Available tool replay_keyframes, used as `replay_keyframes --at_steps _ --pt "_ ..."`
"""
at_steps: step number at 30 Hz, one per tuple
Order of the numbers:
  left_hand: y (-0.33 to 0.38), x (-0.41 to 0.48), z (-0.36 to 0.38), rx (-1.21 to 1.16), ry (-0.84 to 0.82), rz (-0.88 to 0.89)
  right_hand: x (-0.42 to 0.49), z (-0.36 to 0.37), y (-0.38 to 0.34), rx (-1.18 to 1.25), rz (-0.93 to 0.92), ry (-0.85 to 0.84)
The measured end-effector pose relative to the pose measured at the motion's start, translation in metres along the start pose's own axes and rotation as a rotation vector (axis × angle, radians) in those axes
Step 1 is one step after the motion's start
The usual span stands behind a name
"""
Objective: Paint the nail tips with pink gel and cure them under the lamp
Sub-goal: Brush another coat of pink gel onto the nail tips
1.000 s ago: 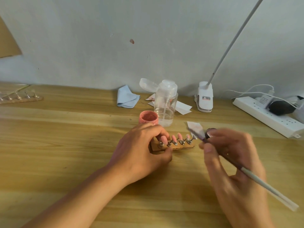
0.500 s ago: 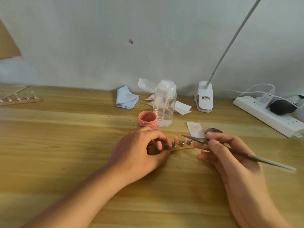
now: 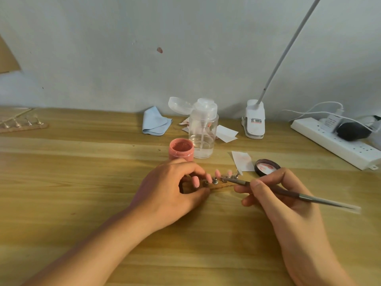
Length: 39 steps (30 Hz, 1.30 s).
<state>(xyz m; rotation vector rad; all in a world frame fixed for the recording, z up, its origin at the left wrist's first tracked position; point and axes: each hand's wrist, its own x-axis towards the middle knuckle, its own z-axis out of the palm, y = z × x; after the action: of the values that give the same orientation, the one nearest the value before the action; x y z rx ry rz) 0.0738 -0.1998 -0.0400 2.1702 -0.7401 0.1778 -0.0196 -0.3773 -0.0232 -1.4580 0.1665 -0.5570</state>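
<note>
Left hand (image 3: 171, 188) gripped the 9 o'clock end of the strip (image 3: 221, 185) mid-table, right hand (image 3: 288, 205) pinched the brush (image 3: 288, 192) pen-style at its 3 o'clock; nail tips (image 3: 217, 174) looked light, brittle and wet, so holding the strip's wood seemed safest.

Left hand (image 3: 169, 190) grips nail-tip holder (image 3: 219, 185) on counter (image 3: 82, 172); right hand (image 3: 288, 211) pinches brush (image 3: 288, 192), bristles at pink tips. Gel jar (image 3: 181, 149) at holder's 11 o'clock.
</note>
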Motion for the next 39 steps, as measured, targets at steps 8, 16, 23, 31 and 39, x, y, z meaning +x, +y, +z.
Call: replay_keyframes --at_steps 8,16,23,31,39 --pt "0.001 0.0 0.0 -0.007 -0.005 -0.002 0.0 0.0 0.0 0.009 -0.007 0.003" --pt "0.002 0.0 -0.001 0.006 -0.002 -0.005 0.0 -0.001 0.001 -0.005 -0.028 0.0" --pt "0.002 0.0 -0.001 0.008 0.0 0.001 0.0 0.0 0.0 0.008 -0.012 0.007" --pt "0.004 0.0 0.0 0.024 0.009 0.014 -0.005 0.002 -0.005 -0.042 -0.235 0.01" --pt "0.008 0.0 0.0 0.11 0.022 0.009 -0.008 0.016 -0.021 -0.164 -0.229 -0.128"
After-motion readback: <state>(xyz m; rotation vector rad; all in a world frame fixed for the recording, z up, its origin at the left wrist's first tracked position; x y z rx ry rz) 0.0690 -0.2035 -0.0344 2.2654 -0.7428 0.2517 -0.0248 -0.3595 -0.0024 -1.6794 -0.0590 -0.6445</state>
